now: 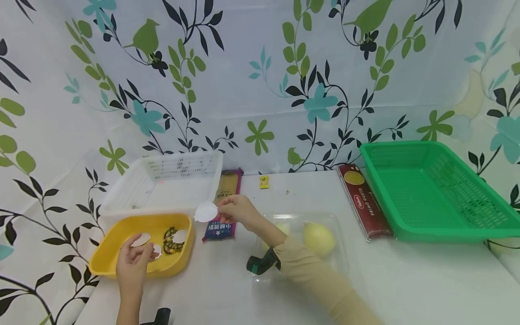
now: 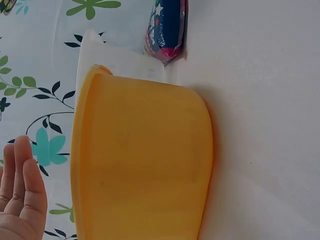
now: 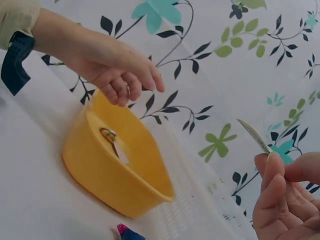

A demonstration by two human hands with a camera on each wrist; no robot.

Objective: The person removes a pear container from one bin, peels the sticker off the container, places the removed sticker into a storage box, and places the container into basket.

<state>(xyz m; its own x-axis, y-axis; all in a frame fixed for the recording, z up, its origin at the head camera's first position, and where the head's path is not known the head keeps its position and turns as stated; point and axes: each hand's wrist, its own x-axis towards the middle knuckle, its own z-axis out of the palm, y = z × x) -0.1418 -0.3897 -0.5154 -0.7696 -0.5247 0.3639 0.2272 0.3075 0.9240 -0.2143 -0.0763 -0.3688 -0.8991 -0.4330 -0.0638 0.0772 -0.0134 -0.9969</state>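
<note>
My right hand (image 1: 240, 212) pinches a thin round disc (image 1: 206, 212) by its edge; its white face shows in the head view. Seen nearly edge-on in the right wrist view, the disc (image 3: 254, 136) looks gold-coloured. My left hand (image 1: 133, 259) hovers over the yellow basin (image 1: 172, 268), its fingers loosely bent in the right wrist view and apparently holding nothing. Inside the basin are several white round pieces, one (image 1: 179, 236) lying by a black-and-yellow patterned disc (image 1: 168, 243). The left wrist view shows mostly the basin's outer wall (image 2: 145, 160).
Behind the basin stands a white perforated basket (image 1: 130, 210). Packets (image 1: 219, 231) lie beside it. A clear plastic box (image 1: 339, 253) with yellow-green round fruit is under my right forearm. A red flat pack (image 1: 363, 203) and a green basket (image 1: 451, 234) are at the right.
</note>
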